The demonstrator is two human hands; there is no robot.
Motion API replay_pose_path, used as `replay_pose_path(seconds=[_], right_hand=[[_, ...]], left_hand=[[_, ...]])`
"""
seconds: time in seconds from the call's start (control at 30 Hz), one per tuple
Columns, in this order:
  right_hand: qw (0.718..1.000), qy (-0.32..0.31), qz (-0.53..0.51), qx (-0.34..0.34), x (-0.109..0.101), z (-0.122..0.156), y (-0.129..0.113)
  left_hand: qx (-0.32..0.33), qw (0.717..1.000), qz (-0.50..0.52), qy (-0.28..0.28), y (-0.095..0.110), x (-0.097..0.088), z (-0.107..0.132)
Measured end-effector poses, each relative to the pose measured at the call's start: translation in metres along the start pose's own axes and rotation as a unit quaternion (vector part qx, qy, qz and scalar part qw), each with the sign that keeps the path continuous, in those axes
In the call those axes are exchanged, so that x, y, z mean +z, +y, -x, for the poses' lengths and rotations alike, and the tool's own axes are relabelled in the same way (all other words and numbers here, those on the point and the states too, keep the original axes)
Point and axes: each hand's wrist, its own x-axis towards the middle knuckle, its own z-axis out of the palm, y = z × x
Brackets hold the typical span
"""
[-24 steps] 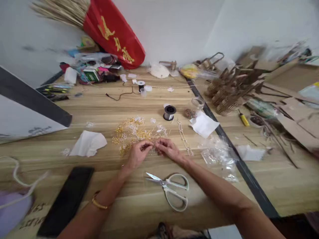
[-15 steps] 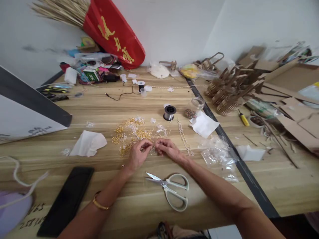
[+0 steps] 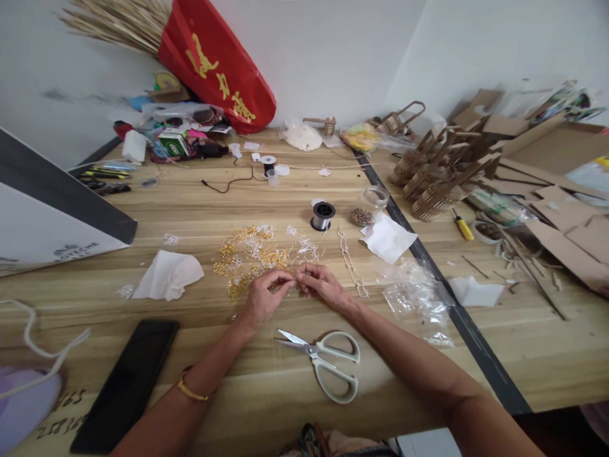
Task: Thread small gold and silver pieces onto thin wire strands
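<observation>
Both hands sat together on the surface (image 3: 190, 203): our left hand (image 3: 261, 299) and right hand (image 3: 324, 289) had fingers pinched shut on a tiny piece (image 3: 294, 284) between them, at the near edge of the gold-and-silver findings pile (image 3: 252, 254).

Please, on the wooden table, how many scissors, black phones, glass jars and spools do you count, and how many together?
Scissors: 1
Phone: 1
Jar: 1
Spools: 2
Total: 5
</observation>
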Motion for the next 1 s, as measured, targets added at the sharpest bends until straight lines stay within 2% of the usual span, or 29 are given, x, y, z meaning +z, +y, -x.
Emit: replay_pose_path(seconds=[0.1,0.3,0.6,1.0], right_hand=[[1.0,-0.005,0.003,-0.009,0.001,0.001,-0.001],[0.997,0.01,0.077,-0.03,-0.001,0.002,-0.005],[0.985,0.037,0.161,-0.054,-0.003,0.003,-0.011],[0.978,0.036,0.189,-0.082,-0.002,0.005,-0.013]], left_hand=[[-0.01,1.0,0.008,-0.003,0.001,-0.001,0.0],[-0.08,0.996,0.05,-0.001,0.002,-0.002,-0.001],[-0.166,0.968,0.188,0.0,0.0,-0.001,-0.002],[-0.208,0.942,0.262,-0.003,0.001,-0.003,-0.005]])
